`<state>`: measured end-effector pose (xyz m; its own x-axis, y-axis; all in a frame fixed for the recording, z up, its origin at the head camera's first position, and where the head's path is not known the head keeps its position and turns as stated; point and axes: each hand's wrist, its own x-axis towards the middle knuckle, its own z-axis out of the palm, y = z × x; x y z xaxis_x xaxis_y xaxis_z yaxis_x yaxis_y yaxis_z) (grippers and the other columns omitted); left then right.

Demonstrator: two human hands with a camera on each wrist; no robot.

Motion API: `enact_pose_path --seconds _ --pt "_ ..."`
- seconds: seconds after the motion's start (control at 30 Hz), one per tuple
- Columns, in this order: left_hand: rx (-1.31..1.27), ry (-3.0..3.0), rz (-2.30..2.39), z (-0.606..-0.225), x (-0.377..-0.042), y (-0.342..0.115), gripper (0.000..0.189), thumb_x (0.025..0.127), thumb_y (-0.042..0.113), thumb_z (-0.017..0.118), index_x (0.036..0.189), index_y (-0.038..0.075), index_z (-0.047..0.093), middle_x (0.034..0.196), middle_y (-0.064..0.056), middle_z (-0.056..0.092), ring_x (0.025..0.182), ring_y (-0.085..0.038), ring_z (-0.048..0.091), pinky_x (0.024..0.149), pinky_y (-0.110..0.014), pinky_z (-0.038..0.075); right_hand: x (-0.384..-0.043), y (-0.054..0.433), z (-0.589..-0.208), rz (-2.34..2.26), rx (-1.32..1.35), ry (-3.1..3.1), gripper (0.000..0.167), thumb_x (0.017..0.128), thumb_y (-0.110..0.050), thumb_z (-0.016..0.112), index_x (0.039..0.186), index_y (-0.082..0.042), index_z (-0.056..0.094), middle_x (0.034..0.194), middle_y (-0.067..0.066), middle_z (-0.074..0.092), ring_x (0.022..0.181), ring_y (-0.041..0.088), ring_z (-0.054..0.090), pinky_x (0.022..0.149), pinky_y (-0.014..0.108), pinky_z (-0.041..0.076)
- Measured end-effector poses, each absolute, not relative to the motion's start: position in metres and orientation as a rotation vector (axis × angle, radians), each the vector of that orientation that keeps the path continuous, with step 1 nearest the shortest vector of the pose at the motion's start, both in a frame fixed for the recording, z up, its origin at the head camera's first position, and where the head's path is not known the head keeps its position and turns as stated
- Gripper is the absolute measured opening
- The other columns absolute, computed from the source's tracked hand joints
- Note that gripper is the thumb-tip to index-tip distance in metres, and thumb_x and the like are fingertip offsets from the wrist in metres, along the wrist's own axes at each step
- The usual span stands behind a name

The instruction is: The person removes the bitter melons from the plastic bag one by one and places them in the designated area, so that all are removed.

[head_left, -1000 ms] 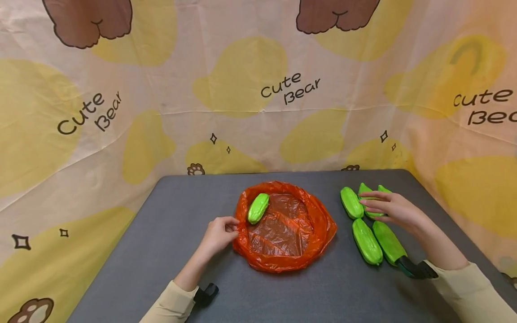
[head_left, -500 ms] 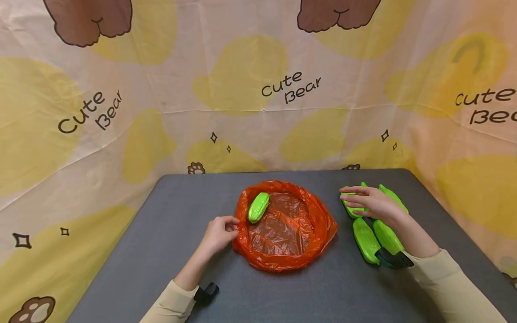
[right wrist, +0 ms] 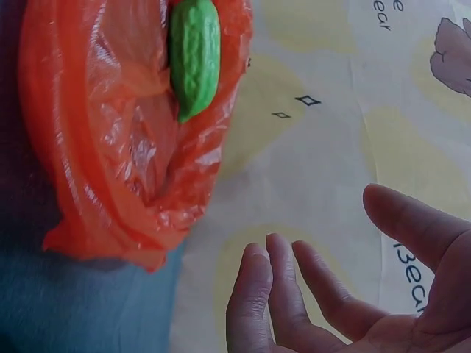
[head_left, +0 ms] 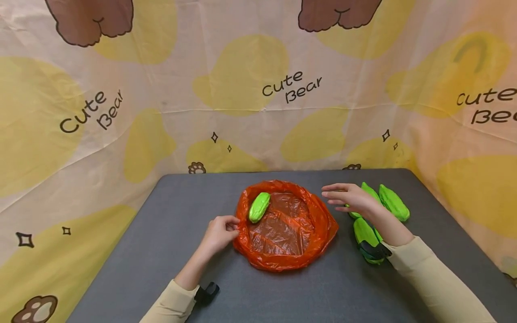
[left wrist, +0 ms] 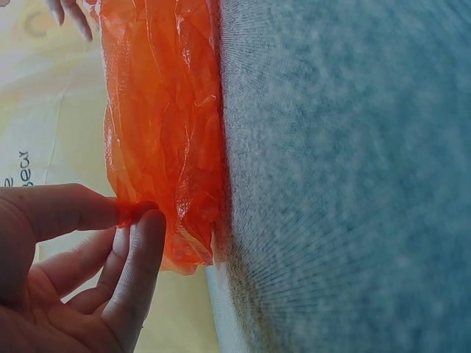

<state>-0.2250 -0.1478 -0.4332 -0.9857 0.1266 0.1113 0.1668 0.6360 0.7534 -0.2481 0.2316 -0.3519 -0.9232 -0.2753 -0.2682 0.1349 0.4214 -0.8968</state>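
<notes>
An orange-red plastic bag (head_left: 323, 226) stands on the table with its mouth spread wide and its rim rolled down. Inside, against its left wall, leans one ridged green bitter melon (head_left: 259, 207), also visible in the right wrist view. My left hand (head_left: 220, 234) pinches the bag's left rim between thumb and index finger; the left wrist view shows the thin plastic between them. Just right of the bag, my right hand (head_left: 350, 197) hovers with nothing in it, thumb and fingers apart. Behind and under its forearm lie several more bitter melons (head_left: 395, 204), partly hidden by the arm.
The grey tabletop (head_left: 173, 206) runs back to a cloth backdrop (head_left: 242, 80) printed with bears and lettering, which also closes off both sides. Black straps (head_left: 207, 294) with wrist cameras sit on both cuffs.
My right hand has moved left from over the bitter melons toward the bag's right side, holding nothing. My left hand keeps its pinch on the rim, and the bag stays put.
</notes>
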Motion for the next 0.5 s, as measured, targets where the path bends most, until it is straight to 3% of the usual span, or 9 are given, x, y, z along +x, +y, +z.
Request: enact_pose_path --seconds 0.5 --pt "-0.267 -2.797 -1.297 -0.434 -0.226 -0.149 0.02 0.075 0.001 0.068 0.095 0.002 0.072 0.078 -0.003 0.068 0.066 -0.01 0.059 0.06 -0.025 0.05 -0.27 0.197 -0.361 -1.596 -0.093 2.22 0.059 0.093 -0.034 0.059 0.142 -0.005 0.042 0.143 0.021 0.044 0.127 0.038 0.047 0.101 0.047 0.042"
